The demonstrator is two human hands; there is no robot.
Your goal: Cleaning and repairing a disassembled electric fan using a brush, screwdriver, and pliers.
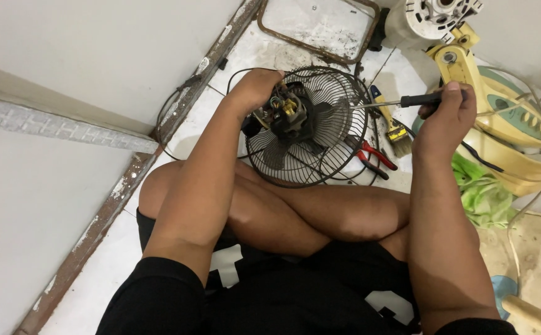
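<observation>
While the left hand [255, 87] gripped the fan motor [290, 111] inside its springy wire guard [320, 161], right hand [447, 118] fingers clamped a screwdriver [400, 101]; the motor looked heavy, best held by its body.

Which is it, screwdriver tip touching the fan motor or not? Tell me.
Cannot tell. In the head view the screwdriver shaft ends near the fan motor, but wire grille bars hide the tip.

A home floor corner turned repair spot: white tiles [245, 43] and a scuffed wall skirting [115, 192], with pliers [372, 158], a paintbrush [394, 127] and a dismantled yellow fan body [512, 124] scattered about.
</observation>
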